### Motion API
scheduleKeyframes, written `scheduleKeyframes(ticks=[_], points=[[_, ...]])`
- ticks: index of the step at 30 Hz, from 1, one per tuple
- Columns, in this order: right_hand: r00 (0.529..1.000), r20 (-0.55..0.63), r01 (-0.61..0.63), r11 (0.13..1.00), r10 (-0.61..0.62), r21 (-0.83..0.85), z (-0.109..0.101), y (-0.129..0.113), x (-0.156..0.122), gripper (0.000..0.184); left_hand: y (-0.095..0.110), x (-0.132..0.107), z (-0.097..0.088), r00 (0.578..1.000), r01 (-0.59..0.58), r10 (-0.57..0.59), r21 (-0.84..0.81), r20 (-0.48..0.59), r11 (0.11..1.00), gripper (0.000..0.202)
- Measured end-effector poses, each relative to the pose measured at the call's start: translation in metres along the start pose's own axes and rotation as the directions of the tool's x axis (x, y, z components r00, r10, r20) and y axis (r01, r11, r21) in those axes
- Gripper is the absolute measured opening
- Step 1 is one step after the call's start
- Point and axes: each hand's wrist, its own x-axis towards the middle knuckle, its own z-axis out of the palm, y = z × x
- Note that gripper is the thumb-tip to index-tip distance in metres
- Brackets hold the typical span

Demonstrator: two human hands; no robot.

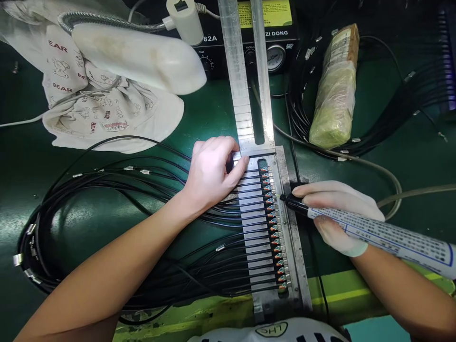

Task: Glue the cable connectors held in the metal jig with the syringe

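While left fingers (237, 171) lie open on clamped cables (213, 263), right fingers (320, 189) pinch a marker (392, 237), wrapped bundle (335, 90) beyond.

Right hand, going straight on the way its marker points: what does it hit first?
Probably the row of coloured wire ends in the metal fixture: the right hand aims its marker left, tip almost touching them; depth unclear.

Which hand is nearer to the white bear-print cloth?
Left. The left hand presses the cables below-right of the cloth; the right hand holds a marker beyond the fixture.
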Motion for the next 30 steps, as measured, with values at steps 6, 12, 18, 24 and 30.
scheduleKeyframes(ticks=[6, 12, 18, 24, 30], points=[[1.0, 0.017, -0.016, 1.0, 0.016, -0.022, -0.0014, -0.0023, 0.0031, 0.017, 0.0004, -0.0001, 0.0, 1.0, 0.001, -0.001, -0.003, 0.001, 1.0, 0.016], [0.999, 0.033, 0.014, 1.0, -0.014, -0.019, -0.0028, -0.0031, 0.0047, 0.017, 0.0011, 0.0003, -0.0007, 1.0, 0.0, 0.0, 0.006, 0.015, 1.0, 0.016], [0.999, 0.033, 0.003, 1.0, -0.002, -0.011, -0.0027, -0.0033, 0.0027, 0.017, 0.0008, 0.0002, 0.0001, 1.0, 0.009, -0.009, 0.011, 0.013, 1.0, 0.016], [1.0, 0.023, 0.011, 1.0, -0.01, -0.027, -0.0018, -0.0039, 0.0035, 0.015, 0.0015, 0.0, -0.0006, 1.0, 0.012, -0.012, 0.013, 0.022, 1.0, 0.017], [1.0, -0.007, 0.022, 0.998, -0.022, -0.054, -0.001, -0.0062, 0.0031, 0.012, 0.001, 0.0002, -0.0004, 1.0, 0.004, -0.004, 0.017, 0.012, 1.0, 0.017]])
